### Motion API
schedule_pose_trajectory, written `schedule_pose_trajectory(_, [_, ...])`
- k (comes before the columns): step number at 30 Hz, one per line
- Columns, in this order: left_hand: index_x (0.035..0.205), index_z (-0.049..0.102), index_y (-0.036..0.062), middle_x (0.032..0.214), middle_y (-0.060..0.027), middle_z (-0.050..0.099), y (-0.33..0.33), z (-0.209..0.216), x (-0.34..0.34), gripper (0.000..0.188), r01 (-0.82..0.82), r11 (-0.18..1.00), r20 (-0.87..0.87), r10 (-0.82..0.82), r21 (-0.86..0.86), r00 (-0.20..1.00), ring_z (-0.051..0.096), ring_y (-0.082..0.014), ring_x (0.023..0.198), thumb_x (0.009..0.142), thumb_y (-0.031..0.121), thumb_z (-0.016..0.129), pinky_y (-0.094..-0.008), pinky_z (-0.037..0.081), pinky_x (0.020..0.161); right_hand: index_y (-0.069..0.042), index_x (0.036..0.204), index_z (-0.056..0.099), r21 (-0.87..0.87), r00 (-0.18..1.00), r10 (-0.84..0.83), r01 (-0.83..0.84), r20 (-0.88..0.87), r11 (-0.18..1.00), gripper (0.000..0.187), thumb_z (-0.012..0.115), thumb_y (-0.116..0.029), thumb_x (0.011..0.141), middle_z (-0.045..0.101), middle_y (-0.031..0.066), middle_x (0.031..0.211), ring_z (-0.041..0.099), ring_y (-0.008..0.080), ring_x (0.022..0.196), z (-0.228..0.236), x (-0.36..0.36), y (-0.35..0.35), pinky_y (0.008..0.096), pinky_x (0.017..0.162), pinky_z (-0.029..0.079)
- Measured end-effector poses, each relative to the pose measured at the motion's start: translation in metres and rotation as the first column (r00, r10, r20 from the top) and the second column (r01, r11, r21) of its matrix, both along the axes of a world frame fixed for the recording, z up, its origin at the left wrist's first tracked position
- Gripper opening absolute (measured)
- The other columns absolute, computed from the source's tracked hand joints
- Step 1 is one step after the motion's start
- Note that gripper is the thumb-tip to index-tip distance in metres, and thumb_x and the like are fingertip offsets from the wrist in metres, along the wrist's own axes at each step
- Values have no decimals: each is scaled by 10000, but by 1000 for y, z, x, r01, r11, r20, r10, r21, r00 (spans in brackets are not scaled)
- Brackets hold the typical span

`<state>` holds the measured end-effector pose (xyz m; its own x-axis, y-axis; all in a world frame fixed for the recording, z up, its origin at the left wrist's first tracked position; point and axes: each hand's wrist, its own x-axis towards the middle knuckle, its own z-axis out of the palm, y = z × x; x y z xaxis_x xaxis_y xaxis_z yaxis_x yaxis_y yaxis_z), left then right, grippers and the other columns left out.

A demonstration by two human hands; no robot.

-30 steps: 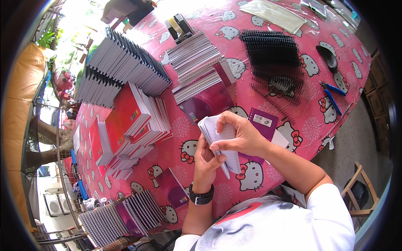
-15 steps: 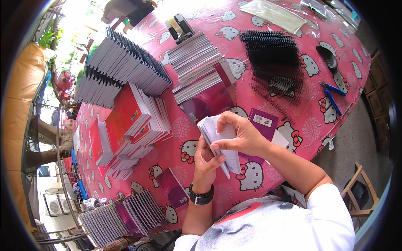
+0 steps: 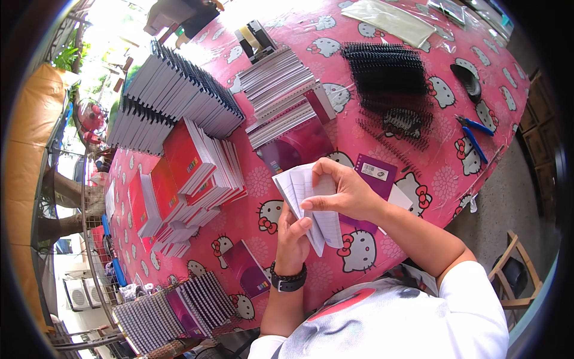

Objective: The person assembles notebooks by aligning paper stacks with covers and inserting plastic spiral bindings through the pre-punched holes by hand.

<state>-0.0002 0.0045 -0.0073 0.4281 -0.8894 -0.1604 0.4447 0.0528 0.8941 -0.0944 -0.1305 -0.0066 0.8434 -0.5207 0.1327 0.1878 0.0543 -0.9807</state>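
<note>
Bracing the fanned white ruled-paper pages (image 3: pixel 327 230) from near left: left hand (image 3: pixel 293 236), thumb clamped on, other fingers mostly hidden. Pages run lengthwise near to far, far end tipped left. Bit farther, the right hand (image 3: pixel 345 194) has thumb and curled index nearly closed on their right side. Glossy purple notebook cover (image 3: pixel 297 144) lies just beyond.

Sheets (image 3: pixel 327 232) in the hands (image 3: pixel 353 194) over the table (image 3: pixel 320 275), notebook stacks (image 3: pixel 179 90) left, coils (image 3: pixel 385 72) ahead and right, pliers (image 3: pixel 475 143) farther right.
</note>
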Motion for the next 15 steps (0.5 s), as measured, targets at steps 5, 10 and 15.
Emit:
schedule_pose_trajectory(5, [1237,393,-75,1131,-126,529,0,-1,1,639,14,1000,-13,-14,-6,1000,550,-192,1016,763,309,585,-312,444,867,-63,878,470,-2,1000,-3,3,-1,1000,367,779,-191,728,505,-24,838,464,36,775,-2,0,0,192,667,394])
schedule_pose_trajectory(10, [1240,386,-73,1139,-130,525,-1,1,-1,631,4,1000,2,-4,-6,1000,543,-195,1034,761,286,585,-313,433,887,-73,871,474,-42,998,-18,16,-53,999,395,789,-252,713,486,-25,835,443,43,760,8,-3,-1,192,653,381])
schedule_pose_trajectory(15, [1308,321,-32,1181,-115,489,0,0,2,686,48,999,-67,-50,-21,996,485,-183,1107,745,212,629,-306,379,943,-70,871,481,-83,998,-45,41,-44,996,422,794,-295,701,479,-18,833,444,57,772,7,-3,0,203,660,381])
